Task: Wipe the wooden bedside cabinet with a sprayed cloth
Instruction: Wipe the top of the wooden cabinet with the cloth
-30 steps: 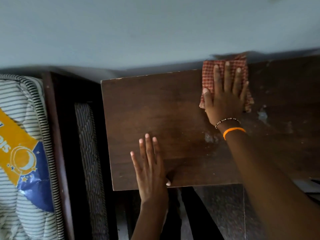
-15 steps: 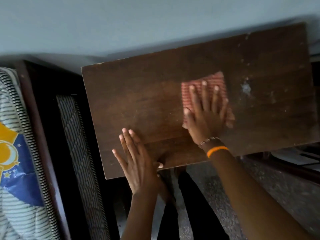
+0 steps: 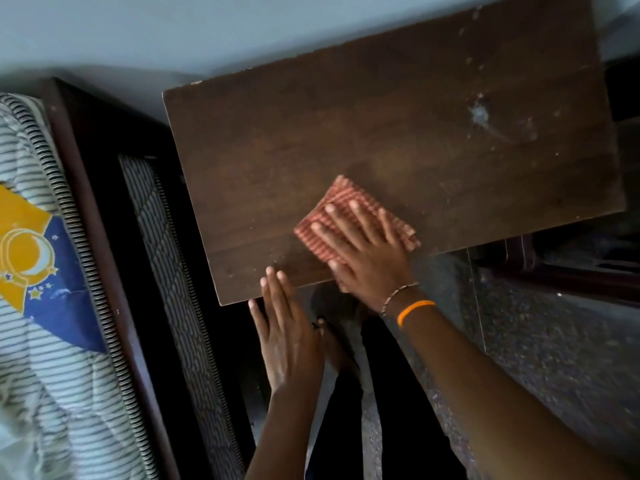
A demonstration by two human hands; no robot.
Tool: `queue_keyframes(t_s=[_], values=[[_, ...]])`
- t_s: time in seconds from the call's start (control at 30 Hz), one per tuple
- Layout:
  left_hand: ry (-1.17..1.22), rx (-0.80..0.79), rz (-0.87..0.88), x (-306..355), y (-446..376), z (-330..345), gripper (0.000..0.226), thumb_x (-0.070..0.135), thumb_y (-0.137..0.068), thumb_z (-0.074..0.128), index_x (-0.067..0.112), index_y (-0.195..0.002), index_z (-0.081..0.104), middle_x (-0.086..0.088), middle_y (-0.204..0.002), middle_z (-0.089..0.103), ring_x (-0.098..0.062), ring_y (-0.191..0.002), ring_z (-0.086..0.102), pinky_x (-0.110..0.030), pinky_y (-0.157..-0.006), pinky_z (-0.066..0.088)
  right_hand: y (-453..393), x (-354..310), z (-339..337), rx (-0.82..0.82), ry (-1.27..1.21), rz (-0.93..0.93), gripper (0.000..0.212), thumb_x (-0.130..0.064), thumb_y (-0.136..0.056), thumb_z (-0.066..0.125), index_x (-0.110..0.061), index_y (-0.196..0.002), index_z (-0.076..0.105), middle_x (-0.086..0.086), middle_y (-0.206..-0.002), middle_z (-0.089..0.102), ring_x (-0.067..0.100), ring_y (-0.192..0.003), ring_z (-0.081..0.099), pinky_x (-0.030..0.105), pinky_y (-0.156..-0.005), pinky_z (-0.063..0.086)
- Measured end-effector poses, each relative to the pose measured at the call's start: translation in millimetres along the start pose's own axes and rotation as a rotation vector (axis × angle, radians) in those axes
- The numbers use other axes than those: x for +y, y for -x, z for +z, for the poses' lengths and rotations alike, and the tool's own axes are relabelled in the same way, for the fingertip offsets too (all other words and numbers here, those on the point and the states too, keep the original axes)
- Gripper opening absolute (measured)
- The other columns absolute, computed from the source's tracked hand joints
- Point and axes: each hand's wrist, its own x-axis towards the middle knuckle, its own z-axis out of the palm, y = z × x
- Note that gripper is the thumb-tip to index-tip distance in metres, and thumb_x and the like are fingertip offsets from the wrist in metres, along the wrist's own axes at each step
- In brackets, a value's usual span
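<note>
Wooden cabinet (image 3: pixel 381 116): one cloth (image 3: pixel 349 202), two hands.

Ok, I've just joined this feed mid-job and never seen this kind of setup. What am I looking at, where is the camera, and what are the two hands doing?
There is no machine here: a person works with bare hands, and the one camera sits on their head, looking forward and down. The big brown slab is the top of the wooden bedside cabinet. The right hand, the one with an orange band at the wrist, lies flat with straight fingers on a red checked cloth, pressing it onto the top near the front edge. The left hand is open and holds nothing; its fingertips reach the front edge near the corner. A pale smudge shows on the far right part of the top. The striped bedding of a bed lies to the left.
</note>
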Motion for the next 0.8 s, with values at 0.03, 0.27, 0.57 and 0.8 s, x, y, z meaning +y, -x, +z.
queue_keyframes(t_s=[0.03,0.27,0.57,0.8], values=[[-0.024,-0.001,0.029,3.8,-2.8,0.9,0.114,0.034,-0.052,0.085,-0.010,-0.139,0.026,-0.026,-0.148,0.027,-0.037,-0.136,0.030,-0.053,-0.108,0.022,5.0,16.4,-1.2,0.002,0.017,0.046,0.060,-0.045,-0.088,0.037,-0.037,-0.145,0.021,-0.004,-0.156,0.021,0.025,-0.144,0.013,0.051,-0.113,0.008],[-0.133,-0.039,0.065,4.3,-7.9,23.6,0.129,0.054,-0.060,0.075,-0.004,-0.143,-0.004,-0.022,-0.154,0.003,-0.033,-0.142,0.006,-0.050,-0.111,0.010,35.5,96.2,-8.7,-0.014,-0.005,0.484,0.063,-0.048,-0.089,0.025,-0.030,-0.148,0.012,0.004,-0.158,0.010,0.033,-0.145,0.007,0.057,-0.114,0.007],[-0.213,-0.050,0.076,1.7,-7.4,24.2,0.108,0.047,-0.073,0.062,-0.006,-0.144,0.001,-0.025,-0.153,0.000,-0.037,-0.142,0.004,-0.050,-0.112,0.014,27.8,-13.6,10.2,0.043,-0.084,0.451,0.059,-0.047,-0.093,0.023,-0.023,-0.147,0.019,0.011,-0.156,0.018,0.040,-0.142,0.011,0.051,-0.113,-0.009],[-0.107,0.004,0.031,19.4,0.9,17.5,0.094,0.037,-0.071,0.062,-0.013,-0.139,0.020,-0.028,-0.149,0.021,-0.039,-0.137,0.026,-0.051,-0.108,0.025,22.2,-17.8,14.3,0.015,-0.061,-0.068,0.058,-0.045,-0.090,0.039,-0.031,-0.145,0.026,0.001,-0.155,0.024,0.028,-0.144,0.014,0.048,-0.115,0.001]])
